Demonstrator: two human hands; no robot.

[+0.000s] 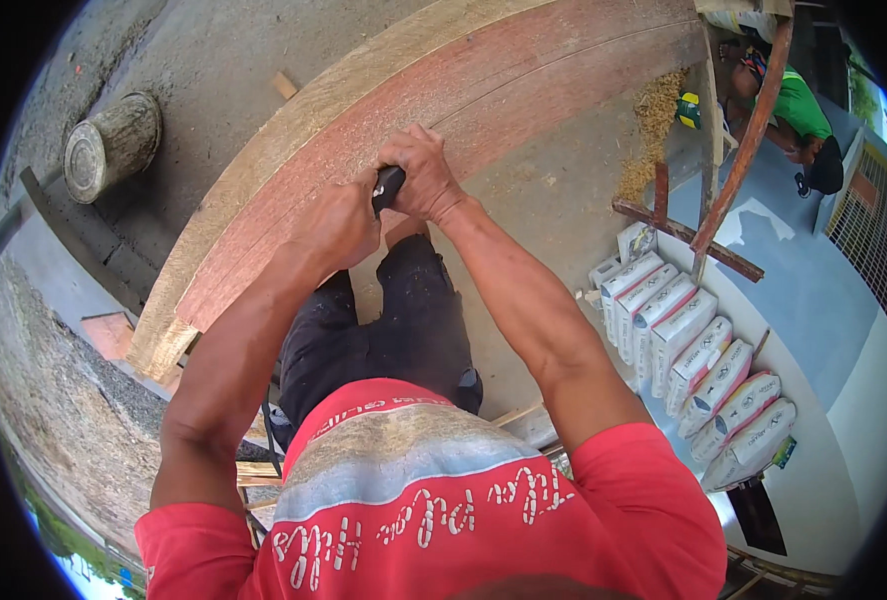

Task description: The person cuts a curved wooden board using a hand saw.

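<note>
Both my arms reach forward over a long reddish wooden board with a paler edge along its far side. My left hand and my right hand close together round a black-handled tool. Only a short black piece of it shows between the fingers. My hands cover its lower part, so its kind and whether it touches the wood are hidden. A dark thin line runs lengthwise along the board, and pale dust lies on its surface.
A dirty bucket lies on its side at the far left. Wood shavings are heaped near the board's right end. Crossed timbers stand at the right, above a row of white packs. Behind them crouches a person in a green top.
</note>
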